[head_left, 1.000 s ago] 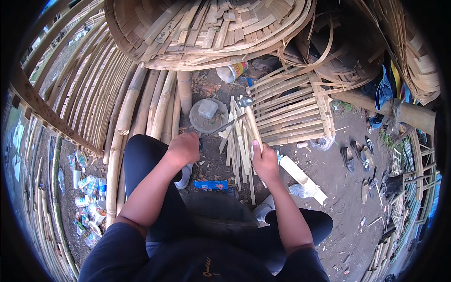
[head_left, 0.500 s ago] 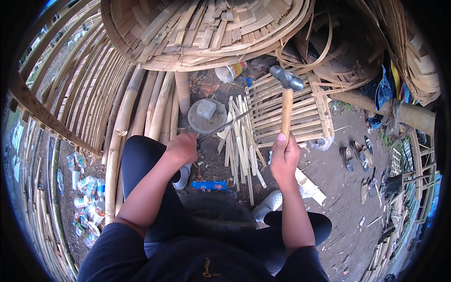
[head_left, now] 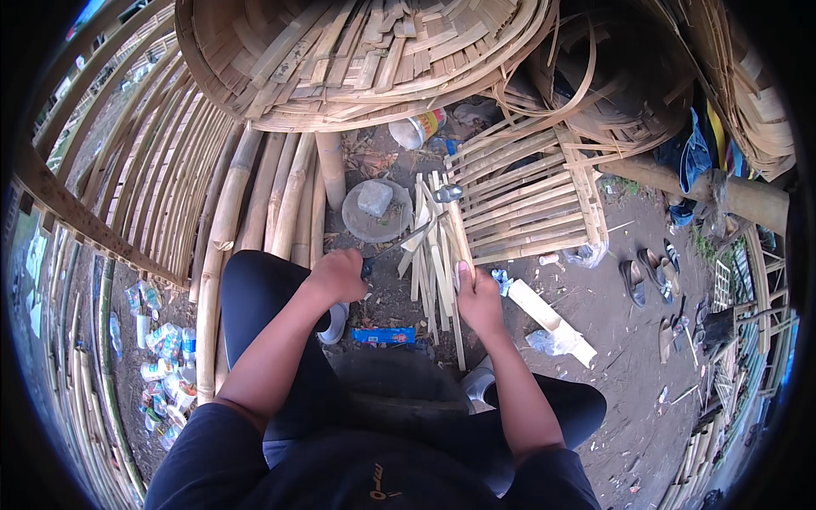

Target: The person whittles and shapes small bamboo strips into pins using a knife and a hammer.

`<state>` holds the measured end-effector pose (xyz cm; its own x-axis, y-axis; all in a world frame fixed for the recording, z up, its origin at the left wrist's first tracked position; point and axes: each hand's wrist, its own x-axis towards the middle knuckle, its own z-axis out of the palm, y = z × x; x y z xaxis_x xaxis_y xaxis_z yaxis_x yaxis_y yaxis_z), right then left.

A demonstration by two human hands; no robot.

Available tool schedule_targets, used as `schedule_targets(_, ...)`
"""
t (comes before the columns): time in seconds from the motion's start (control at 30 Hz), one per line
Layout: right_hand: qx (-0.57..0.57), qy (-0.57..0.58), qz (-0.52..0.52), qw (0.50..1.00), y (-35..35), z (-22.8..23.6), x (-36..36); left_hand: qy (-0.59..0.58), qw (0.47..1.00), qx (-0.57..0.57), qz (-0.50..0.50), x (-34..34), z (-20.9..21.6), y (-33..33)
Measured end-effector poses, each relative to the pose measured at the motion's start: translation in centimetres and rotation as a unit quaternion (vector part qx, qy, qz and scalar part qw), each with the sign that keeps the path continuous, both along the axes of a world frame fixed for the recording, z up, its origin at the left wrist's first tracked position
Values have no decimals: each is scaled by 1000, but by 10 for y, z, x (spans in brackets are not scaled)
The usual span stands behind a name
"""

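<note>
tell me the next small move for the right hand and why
Probably lift the hammer clear: the right hand grips its handle, and its head shows close to the tip of the blade that the left hand holds out toward the bamboo strips.

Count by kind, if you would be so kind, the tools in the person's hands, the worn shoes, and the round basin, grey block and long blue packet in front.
Hammer, in the right hand: 1
Thin metal tool, in the left hand: 1
Worn white shoes: 2
Round basin: 1
Grey block: 1
Long blue packet: 1
Total: 7
</note>
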<state>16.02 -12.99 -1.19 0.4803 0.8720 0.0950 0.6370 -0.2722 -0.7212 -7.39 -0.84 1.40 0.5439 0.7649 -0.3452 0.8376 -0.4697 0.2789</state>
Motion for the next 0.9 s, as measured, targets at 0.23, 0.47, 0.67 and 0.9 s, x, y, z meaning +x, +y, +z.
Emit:
schedule_targets(0.23,-29,28,2,999,-20,15,0,-175,978,-113,16,-3,1,12)
schedule_targets(0.47,-74,23,44,996,-28,-7,-3,-103,986,-123,48,12,10,3)
schedule_targets(0.67,81,18,40,996,-35,60,-13,-53,993,-47,90,9,-2,3)
schedule_targets(0.9,338,80,18,938,-33,2,-19,-7,994,-87,63,19,-6,9)
